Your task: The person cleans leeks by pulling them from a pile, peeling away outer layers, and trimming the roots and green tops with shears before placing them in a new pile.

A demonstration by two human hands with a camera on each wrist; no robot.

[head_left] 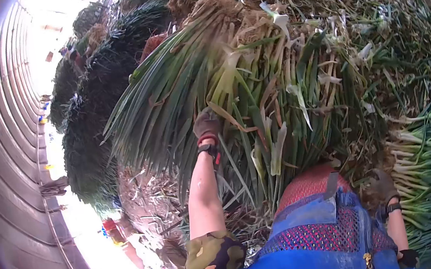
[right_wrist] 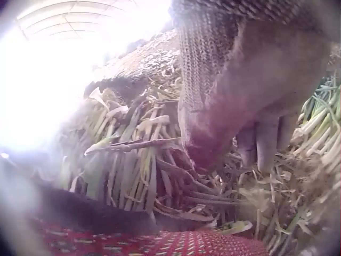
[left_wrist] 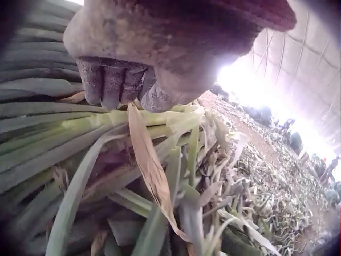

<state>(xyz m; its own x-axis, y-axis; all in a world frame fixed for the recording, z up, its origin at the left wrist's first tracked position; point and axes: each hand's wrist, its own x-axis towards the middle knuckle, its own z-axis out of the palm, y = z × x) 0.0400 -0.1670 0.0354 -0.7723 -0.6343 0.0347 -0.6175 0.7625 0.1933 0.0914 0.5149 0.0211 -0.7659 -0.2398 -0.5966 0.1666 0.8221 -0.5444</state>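
My left hand (head_left: 207, 123), in a dirty knit glove, is at a broad heap of green onions (head_left: 167, 94) with long green leaves. In the left wrist view, the curled fingers (left_wrist: 112, 85) and thumb grip a pale green onion stalk (left_wrist: 98, 121); a dry tan leaf (left_wrist: 148, 160) hangs just below the fingertips. My gloved right hand (head_left: 383, 187) is low at the right, beside my knee. Its fingers (right_wrist: 266, 141) hang loosely over loose leaf scraps (right_wrist: 250, 197), holding nothing visible. Close by on its right is a row of cleaned green onions (head_left: 420, 162) with white stems.
More onion bundles (head_left: 96, 96) are stacked at the far left. Leaf trimmings (head_left: 376, 31) cover the ground at the upper right. A blue apron (head_left: 315, 230) and red mesh cloth (head_left: 314, 184) cover my lap. The curved greenhouse wall (head_left: 12, 161) runs along the left.
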